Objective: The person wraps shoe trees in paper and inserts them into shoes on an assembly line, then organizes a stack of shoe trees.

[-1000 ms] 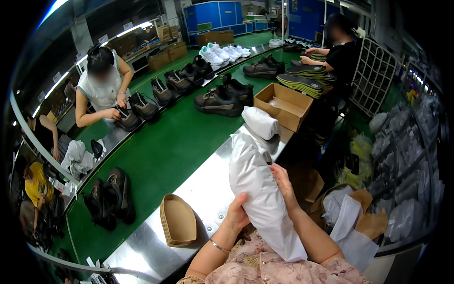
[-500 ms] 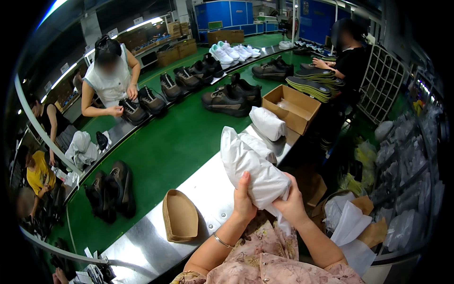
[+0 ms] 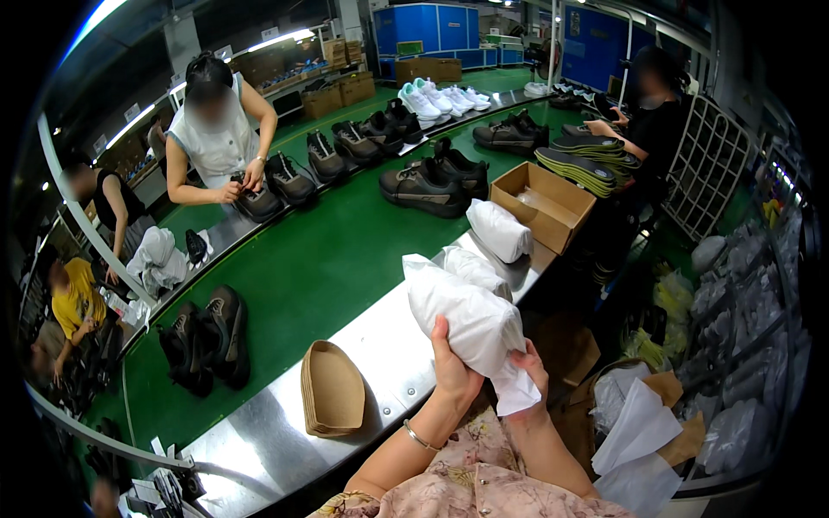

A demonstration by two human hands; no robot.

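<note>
A plump bundle of white paper point(image 3: 462, 311) is held between my two hands above the near edge of the metal counter. My left hand point(image 3: 453, 367) grips its near left side, thumb lying along the paper. On the right, my right hand point(image 3: 528, 375) closes round its lower end, where a loose flap of paper hangs down. What the paper wraps, if anything, is hidden. Just beyond it lie another white paper bundle point(image 3: 484, 274) and a third white bundle point(image 3: 501, 231). To the left of my hands, a stack of brown cardboard shoe inserts point(image 3: 335, 393) rests on the metal.
An open cardboard box point(image 3: 544, 203) stands beyond the bundles, beside stacked green-edged insoles point(image 3: 587, 168). Dark shoes point(image 3: 427, 186) and another dark pair point(image 3: 207, 337) sit on the green belt point(image 3: 298, 268). Across it a person point(image 3: 216, 129) handles a shoe. Crumpled paper point(image 3: 635, 423) fills my right side.
The bundle has tipped lower and its loose flap now hangs down beside my right hand, which has moved in closer to the left. Across the belt, the person's hands have come together on a shoe.
</note>
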